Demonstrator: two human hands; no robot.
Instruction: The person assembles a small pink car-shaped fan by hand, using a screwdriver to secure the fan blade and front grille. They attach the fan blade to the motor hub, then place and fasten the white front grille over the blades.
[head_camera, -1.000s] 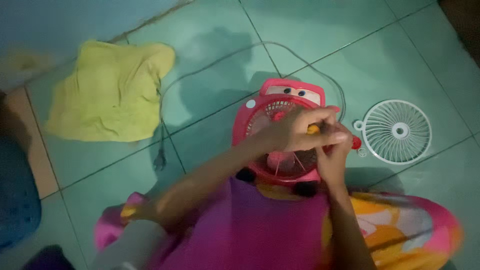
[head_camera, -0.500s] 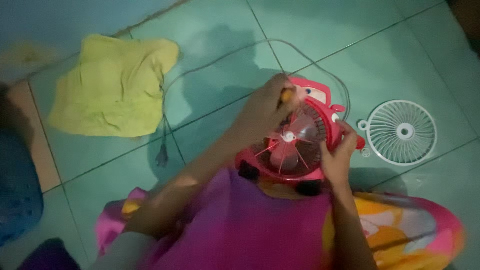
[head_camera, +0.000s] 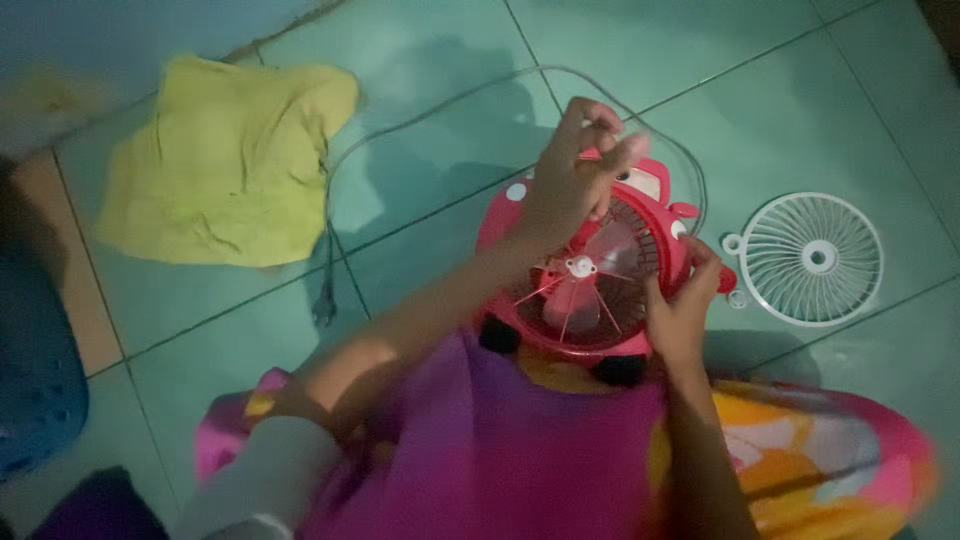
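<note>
Down on the green tiled floor (head_camera: 780, 110), a small red toy-car fan (head_camera: 600, 270) lay on its back, close against the person's lap, so its open front faced up where it was easy to see into. Its front cover was off, and the pink blades (head_camera: 585, 285) with their white middle cap showed bare. The right hand (head_camera: 685, 310) gripped the fan's right edge with curled fingers, likely to keep it from sliding about. The left hand (head_camera: 575, 185) was up over the top of the fan, fingers bunched together as if pinching something small, but it was too blurry to tell what, or whether anything was in them at all. A white round grille (head_camera: 815, 260) lay flat on the floor to the right, near the fan but not touching it, probably set aside there to be out of the way. The fan's grey cord (head_camera: 335, 190) looped over the tiles to the left, its plug lying loose. A yellow cloth (head_camera: 225, 165) sat crumpled well apart from the fan.
</note>
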